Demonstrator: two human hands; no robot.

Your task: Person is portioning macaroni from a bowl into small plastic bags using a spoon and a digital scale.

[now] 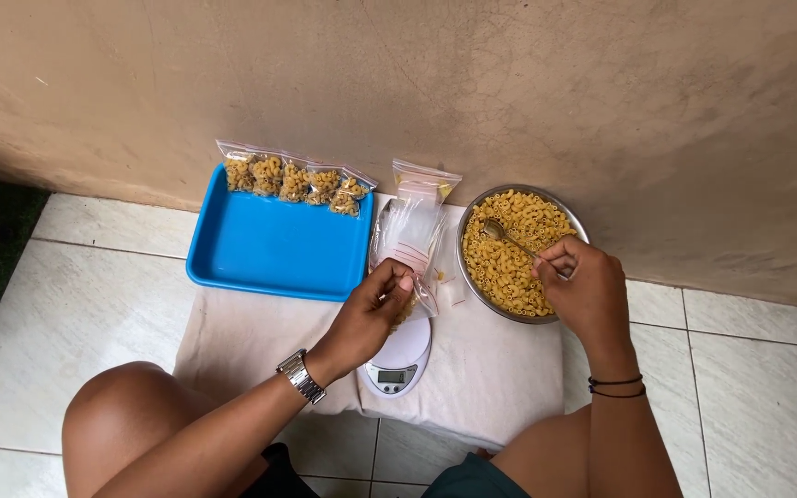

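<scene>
Scooping macaroni for a small bag on the scale

Right hand (583, 290) pinches a spoon (495, 229) in the macaroni bowl (472, 217); left hand (371, 318) clamps a small plastic bag (417, 295) over the white scale (398, 364). Next likely needs a level carry left.

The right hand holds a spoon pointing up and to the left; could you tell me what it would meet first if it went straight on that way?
The right hand would probably push the spoon into the macaroni filling the metal bowl, then the bowl's far rim; depth is hard to judge.
</scene>
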